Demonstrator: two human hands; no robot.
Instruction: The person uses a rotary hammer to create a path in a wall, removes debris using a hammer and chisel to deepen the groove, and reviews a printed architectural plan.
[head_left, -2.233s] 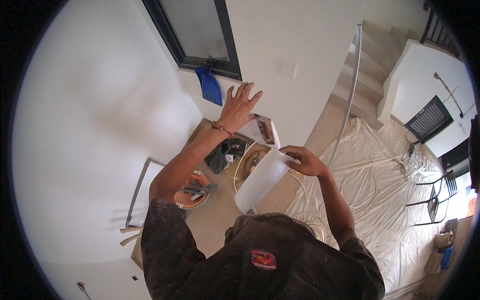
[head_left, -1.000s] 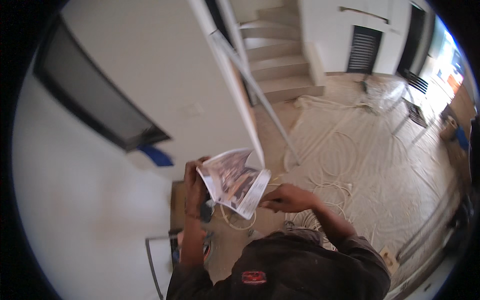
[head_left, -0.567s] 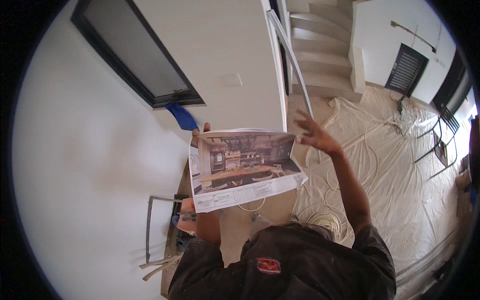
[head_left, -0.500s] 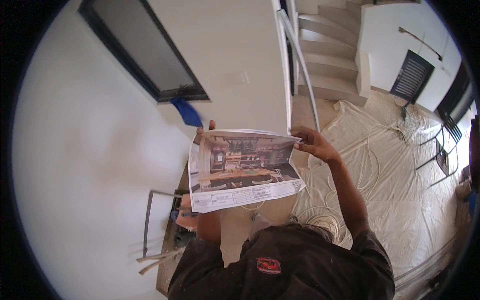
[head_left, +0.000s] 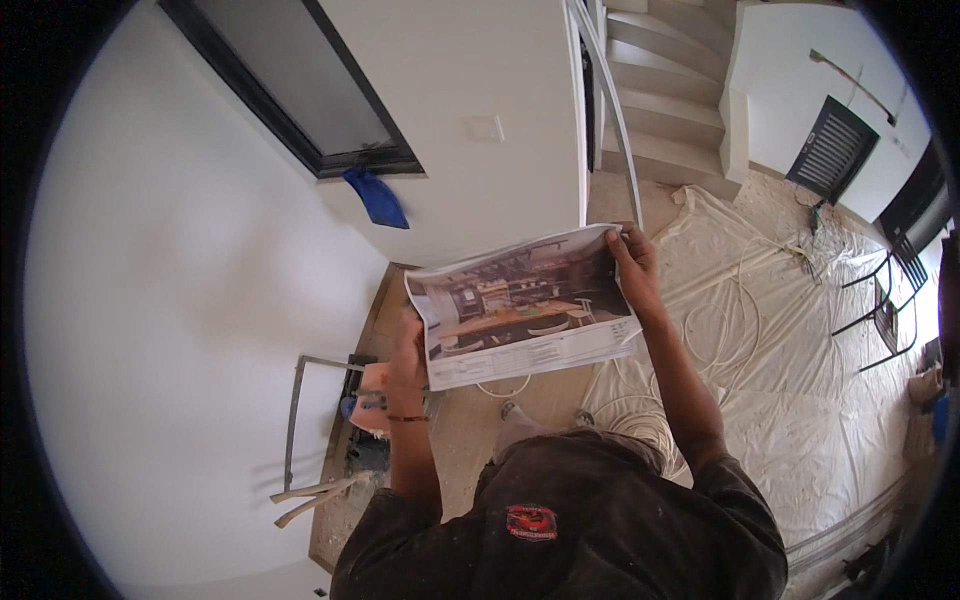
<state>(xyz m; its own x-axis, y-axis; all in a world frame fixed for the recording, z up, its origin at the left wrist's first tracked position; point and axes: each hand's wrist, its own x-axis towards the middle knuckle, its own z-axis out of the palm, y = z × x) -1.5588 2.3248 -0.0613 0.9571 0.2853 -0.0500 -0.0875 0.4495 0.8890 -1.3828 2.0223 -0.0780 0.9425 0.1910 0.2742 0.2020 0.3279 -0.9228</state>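
Observation:
Between my two hands is a stack of printed sheets (head_left: pixel 530 300), held up in front of my chest. Its top page shows a colour picture of a room with a long wooden table, shelves and chairs, above a strip of small print. My left hand (head_left: pixel 407 350) grips the left edge, with part of its fingers behind the paper. At the upper right corner my right hand (head_left: pixel 636 262) pinches the sheets, thumb on the front. The paper bows a little, and its lower right corner shows more than one layer.
Plastic sheeting (head_left: pixel 770 350) covers the floor at the right, with a coil of pale cable (head_left: pixel 645 425) on it. A black metal chair (head_left: pixel 890 300) stands far right. Stairs (head_left: pixel 665 110) rise ahead. A blue cloth (head_left: pixel 376 198) hangs below the window (head_left: pixel 300 80); a metal frame (head_left: pixel 297 420) leans left.
My left hand has shifted from behind the sheets to their left edge. The stack has tilted, its right side rising, and moved slightly right. My right hand has moved up with the corner.

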